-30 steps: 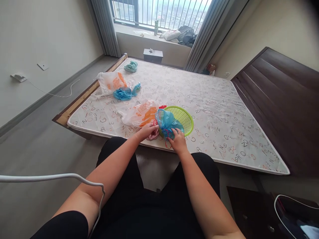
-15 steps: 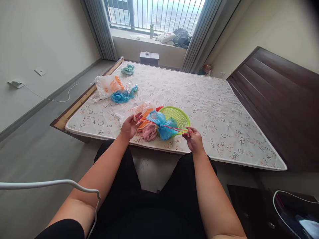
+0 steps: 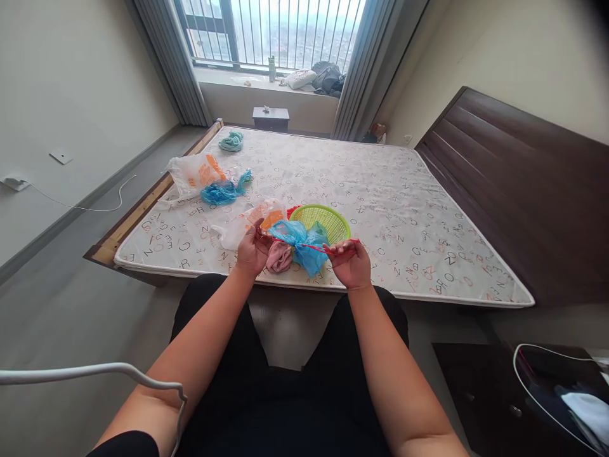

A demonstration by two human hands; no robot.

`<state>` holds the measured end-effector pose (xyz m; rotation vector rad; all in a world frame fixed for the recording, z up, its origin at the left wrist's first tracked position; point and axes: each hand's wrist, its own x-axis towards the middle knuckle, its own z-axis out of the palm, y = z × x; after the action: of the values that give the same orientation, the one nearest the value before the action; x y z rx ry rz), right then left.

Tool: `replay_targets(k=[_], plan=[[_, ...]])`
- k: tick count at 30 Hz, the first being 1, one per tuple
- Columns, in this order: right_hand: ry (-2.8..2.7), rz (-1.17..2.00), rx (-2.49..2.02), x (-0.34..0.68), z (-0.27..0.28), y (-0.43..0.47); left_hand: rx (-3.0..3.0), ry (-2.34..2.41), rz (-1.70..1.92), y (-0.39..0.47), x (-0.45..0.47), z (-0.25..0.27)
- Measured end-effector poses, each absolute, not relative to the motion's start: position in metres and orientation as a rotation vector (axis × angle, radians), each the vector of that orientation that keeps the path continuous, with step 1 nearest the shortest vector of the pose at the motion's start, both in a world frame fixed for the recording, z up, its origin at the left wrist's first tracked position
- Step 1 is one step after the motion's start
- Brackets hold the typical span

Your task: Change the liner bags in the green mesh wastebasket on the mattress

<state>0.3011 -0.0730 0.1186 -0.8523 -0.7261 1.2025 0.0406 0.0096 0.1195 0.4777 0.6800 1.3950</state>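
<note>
A thin red string [image 3: 314,248] runs between my two hands, across the gathered neck of a blue plastic bag [image 3: 310,259]. My left hand [image 3: 252,251] pinches one end of the string, left of the bag. At the bag's right side, my right hand [image 3: 351,265] is turned palm up with its fingers curled on the string's other end. The bag lies against the front of a lime-green plastic basket [image 3: 333,222]. A folded pink cloth [image 3: 278,258] is beside the bag, and behind my left hand rests a white plastic bag with orange print [image 3: 233,230].
All this is near the front edge of a letter-printed mattress [image 3: 394,254]. Farther left lie another blue plastic bag [image 3: 219,193], a second white bag [image 3: 190,174] and a teal coiled bundle [image 3: 231,141]. A dark headboard [image 3: 514,190] stands right. A white cable [image 3: 95,370] crosses my left arm.
My right hand has moved left, nearer the bag, and turned palm up. The string span between my hands is shorter. The camera view has shifted slightly.
</note>
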Motion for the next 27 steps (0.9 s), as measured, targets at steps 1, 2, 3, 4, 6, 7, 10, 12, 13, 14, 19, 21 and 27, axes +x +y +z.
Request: replay_targets(k=[1, 2, 3, 4, 6, 7, 10, 12, 13, 14, 19, 21, 27], plan=[[-0.715, 1.208, -0.866, 0.3, 0.118, -0.073, 0.496, 0.693, 1.4, 0.009, 0.04, 0.119], [-0.702, 1.212, -0.872, 0.3, 0.118, -0.074, 0.518, 0.701, 1.399, 0.008, 0.039, 0.119], [-0.69, 1.217, -0.871, 0.299, 0.117, -0.074, 0.538, 0.7, 1.393, 0.007, 0.038, 0.119], [-0.686, 1.223, -0.868, 0.298, 0.117, -0.074, 0.556, 0.693, 1.384, 0.006, 0.037, 0.119], [-0.708, 1.238, -0.89, 0.295, 0.115, -0.073, 0.584, 0.686, 1.367, 0.002, 0.036, 0.12], [-0.732, 1.242, -0.919, 0.292, 0.114, -0.072, 0.597, 0.689, 1.357, 0.0, 0.037, 0.121], [-0.876, 1.209, -1.074, 0.284, 0.11, -0.071, 0.655, 0.721, 1.299, -0.006, 0.041, 0.125], [-1.081, 1.11, -1.227, 0.279, 0.108, -0.072, 0.734, 0.762, 1.252, -0.008, 0.042, 0.124], [-1.221, 1.02, -1.319, 0.277, 0.107, -0.074, 0.794, 0.796, 1.216, -0.008, 0.042, 0.122], [-1.378, 0.903, -1.414, 0.274, 0.107, -0.075, 0.868, 0.84, 1.158, -0.007, 0.041, 0.118], [-2.047, 0.349, -1.799, 0.259, 0.104, -0.083, 1.192, 0.936, 0.425, -0.003, 0.027, 0.087], [-2.177, 0.307, -1.889, 0.257, 0.101, -0.083, 1.221, 0.923, 0.273, -0.001, 0.022, 0.075], [-1.874, 0.304, -1.97, 0.263, 0.102, -0.076, 1.097, 1.173, 0.488, 0.002, 0.02, 0.067]])
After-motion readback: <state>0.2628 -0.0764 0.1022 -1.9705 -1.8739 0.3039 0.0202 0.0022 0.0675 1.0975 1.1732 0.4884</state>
